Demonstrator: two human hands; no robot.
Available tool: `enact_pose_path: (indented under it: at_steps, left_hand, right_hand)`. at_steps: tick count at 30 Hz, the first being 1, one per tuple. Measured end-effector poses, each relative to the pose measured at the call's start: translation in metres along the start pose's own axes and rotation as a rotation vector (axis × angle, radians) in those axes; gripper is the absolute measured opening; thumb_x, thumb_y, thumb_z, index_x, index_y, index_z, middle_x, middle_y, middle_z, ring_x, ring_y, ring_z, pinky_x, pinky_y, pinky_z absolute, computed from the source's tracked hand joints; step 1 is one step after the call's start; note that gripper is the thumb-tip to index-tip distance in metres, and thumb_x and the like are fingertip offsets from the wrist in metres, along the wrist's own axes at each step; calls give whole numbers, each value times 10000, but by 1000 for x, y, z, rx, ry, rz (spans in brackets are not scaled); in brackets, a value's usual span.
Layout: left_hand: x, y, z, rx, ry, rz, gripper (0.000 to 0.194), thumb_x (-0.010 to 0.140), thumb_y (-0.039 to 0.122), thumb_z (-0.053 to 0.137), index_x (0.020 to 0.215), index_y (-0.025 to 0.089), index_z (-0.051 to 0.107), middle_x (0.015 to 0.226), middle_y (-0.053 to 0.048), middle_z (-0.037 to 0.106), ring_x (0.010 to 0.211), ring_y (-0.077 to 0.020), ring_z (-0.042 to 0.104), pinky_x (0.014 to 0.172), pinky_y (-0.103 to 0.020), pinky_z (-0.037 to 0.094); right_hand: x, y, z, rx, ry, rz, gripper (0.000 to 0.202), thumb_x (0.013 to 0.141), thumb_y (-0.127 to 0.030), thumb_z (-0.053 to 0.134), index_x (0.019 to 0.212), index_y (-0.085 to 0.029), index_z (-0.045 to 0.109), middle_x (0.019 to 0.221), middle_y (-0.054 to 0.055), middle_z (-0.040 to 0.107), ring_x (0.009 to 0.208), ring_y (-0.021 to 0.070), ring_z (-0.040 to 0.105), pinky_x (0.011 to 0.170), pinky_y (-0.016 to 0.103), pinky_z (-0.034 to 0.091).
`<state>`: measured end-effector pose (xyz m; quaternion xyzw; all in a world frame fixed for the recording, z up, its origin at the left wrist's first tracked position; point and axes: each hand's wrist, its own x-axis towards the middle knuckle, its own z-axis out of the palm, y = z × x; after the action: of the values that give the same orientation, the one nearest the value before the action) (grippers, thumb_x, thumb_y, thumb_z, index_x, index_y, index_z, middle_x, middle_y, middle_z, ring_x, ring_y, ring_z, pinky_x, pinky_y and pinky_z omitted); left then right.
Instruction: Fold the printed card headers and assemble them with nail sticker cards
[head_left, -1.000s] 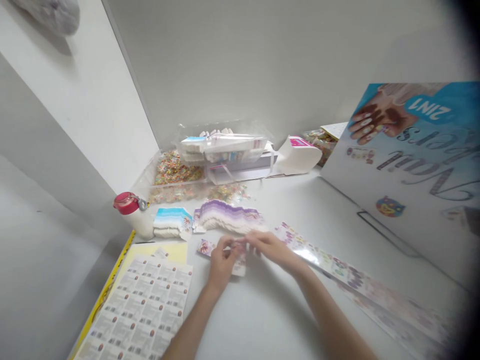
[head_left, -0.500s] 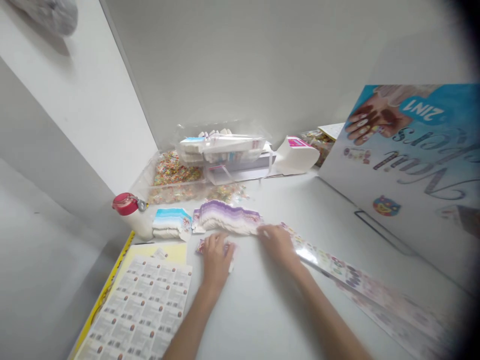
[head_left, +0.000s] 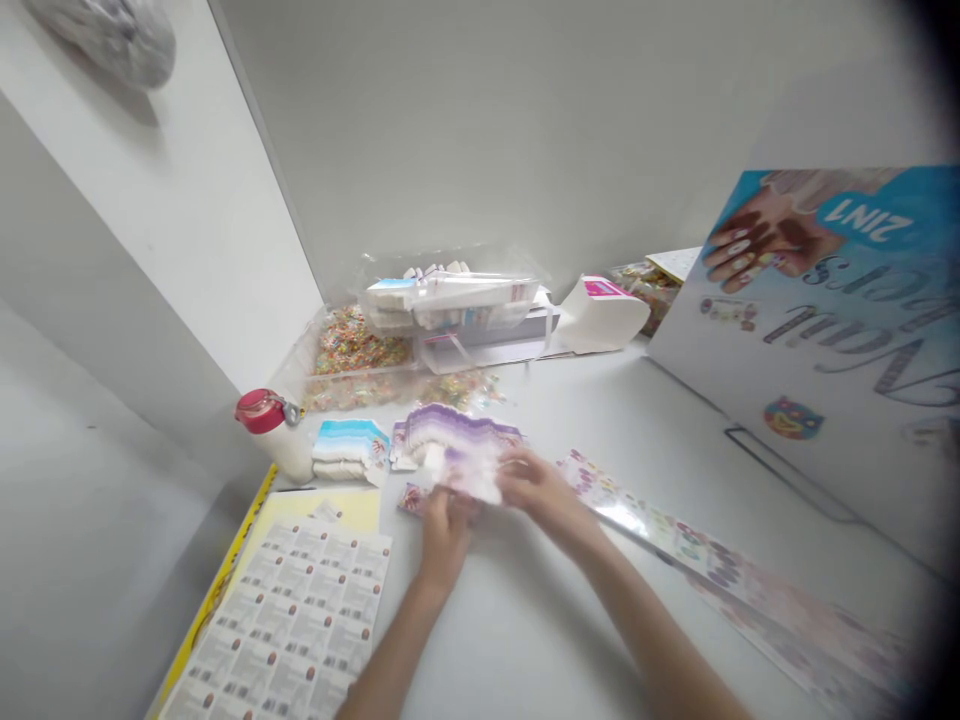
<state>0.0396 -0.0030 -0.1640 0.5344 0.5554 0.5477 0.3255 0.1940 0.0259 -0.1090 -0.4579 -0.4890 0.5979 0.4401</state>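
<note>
A purple-and-white card, smeared by motion, is pinched at its right edge by my right hand. It hangs just in front of a long fanned stack of purple-and-white cards. My left hand is at the card's lower left edge, its fingers drawn together; whether they grip the card or something beneath is hidden. A small printed piece lies on the table, partly under my left fingers. To its left stands a shorter stack of blue-and-white cards.
At left are a label sheet and a red-lidded bottle. Behind sit a clear tub of colourful bits and a clear tray of cards. Printed strips lie right, below a large printed box.
My right hand has moved left from the stack's right end, bringing a purple-and-white card with it. My left fingers have closed together. The view has shifted slightly.
</note>
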Motion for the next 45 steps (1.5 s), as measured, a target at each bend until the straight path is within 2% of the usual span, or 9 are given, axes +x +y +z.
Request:
enact_pose_path:
  at_steps: [5, 10, 14, 22, 26, 32, 36, 39, 45]
  left_hand:
    - [3, -2, 2, -162, 5, -99, 460, 871, 565, 430, 1025, 169, 606, 982, -101, 679, 920, -221, 626, 795, -299, 472]
    - [9, 2, 0, -303, -106, -128, 400, 829, 503, 546, 1041, 166, 589, 878, -60, 670, 761, -182, 632, 695, -272, 488]
    - [9, 7, -2, -347, -181, -110, 334, 778, 446, 631, 936, 151, 638, 832, -39, 655, 759, -164, 602, 710, -249, 468]
    - [1, 11, 2, -343, -318, -134, 286, 745, 393, 677, 840, 124, 658, 694, -16, 630, 614, -131, 550, 590, -230, 438]
    - [-3, 13, 4, -354, -327, -157, 276, 796, 372, 640, 971, 163, 597, 749, -7, 654, 636, -133, 589, 604, -232, 464]
    - [-2, 21, 2, -362, -363, -139, 259, 815, 350, 633, 1000, 169, 620, 835, -35, 686, 735, -162, 634, 673, -255, 501]
    - [-3, 20, 2, -369, -337, -118, 355, 802, 325, 658, 1118, 179, 587, 943, -62, 697, 880, -194, 652, 800, -289, 500]
    - [-6, 16, 3, -348, -356, -122, 556, 796, 328, 666, 1291, 223, 436, 930, -59, 704, 771, -186, 680, 687, -281, 528]
    - [-5, 9, 0, -242, -340, -64, 260, 797, 335, 659, 1015, 208, 599, 919, -34, 680, 723, -157, 666, 652, -250, 519]
  right_hand:
    - [0, 12, 10, -49, -291, 62, 205, 704, -339, 682, 759, -181, 563, 738, -1, 598, 592, 139, 584, 610, 306, 477]
    - [7, 18, 6, -341, -40, -285, 196, 804, -388, 619, 824, -193, 633, 858, 40, 588, 741, 166, 574, 653, 300, 460]
    - [5, 14, 3, -444, -164, -422, 260, 887, -365, 528, 1105, -292, 648, 995, 50, 521, 897, 175, 559, 703, 285, 477]
    - [1, 7, -1, -467, -205, -463, 231, 921, -386, 454, 845, -213, 587, 900, 34, 483, 824, 158, 522, 734, 290, 454]
    - [3, -1, -15, -412, -238, -337, 385, 914, -470, 424, 694, -191, 571, 769, 21, 519, 720, 157, 531, 705, 299, 432]
    - [4, -1, -21, -63, -226, -42, 372, 818, -520, 569, 758, -160, 644, 614, -4, 532, 580, 123, 480, 606, 273, 389]
    - [6, 9, -17, 201, -252, 117, 405, 692, -387, 739, 1037, -231, 596, 759, -19, 580, 622, 107, 510, 580, 238, 370]
    - [6, 12, -19, 242, -297, 226, 500, 658, -281, 755, 1105, -256, 532, 705, -45, 563, 608, 104, 517, 570, 228, 366]
    - [5, 8, -24, 157, -332, 204, 323, 637, -286, 770, 896, -192, 601, 729, -31, 562, 613, 92, 503, 549, 219, 347]
